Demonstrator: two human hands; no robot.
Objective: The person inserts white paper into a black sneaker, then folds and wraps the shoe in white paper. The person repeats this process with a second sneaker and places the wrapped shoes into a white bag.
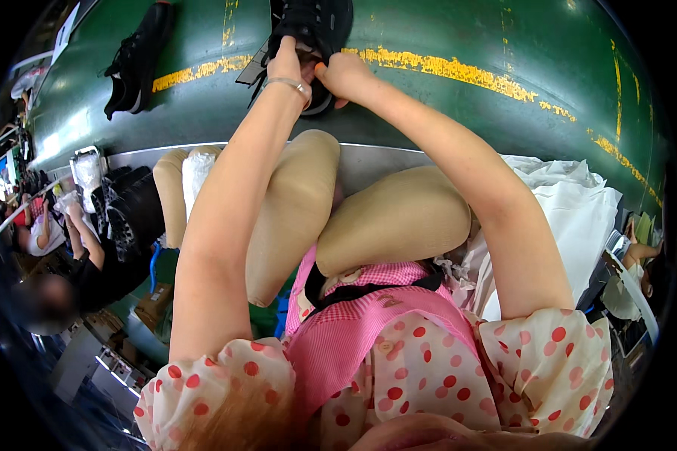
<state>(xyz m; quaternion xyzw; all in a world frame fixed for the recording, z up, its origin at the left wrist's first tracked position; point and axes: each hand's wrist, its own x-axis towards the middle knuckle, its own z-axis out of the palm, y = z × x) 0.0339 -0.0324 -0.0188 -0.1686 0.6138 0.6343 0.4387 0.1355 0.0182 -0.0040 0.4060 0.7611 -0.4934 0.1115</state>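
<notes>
A black lace-up sneaker (320, 22) sits on the green surface at the top middle, its toe pointing away and its opening toward me. My left hand (289, 64), with a bracelet at the wrist, is closed on the collar at the left of the opening. On the opposite side, my right hand (344, 78) has its fingers curled against the collar edge. Both hands partly cover the opening, and the fingertips are hard to make out. Beside my left hand, a dark flat tag (251, 70) sticks out from the shoe. Farther left lies another black sneaker (138, 60).
Worn yellow lines (451, 74) cross the green worktop (459, 30), which has a pale metal near edge (384, 155). White paper sheets (560, 199) are heaped right of my legs. A co-worker in dark clothing (124, 274) sits at my left. Another person (638, 259) is at the far right.
</notes>
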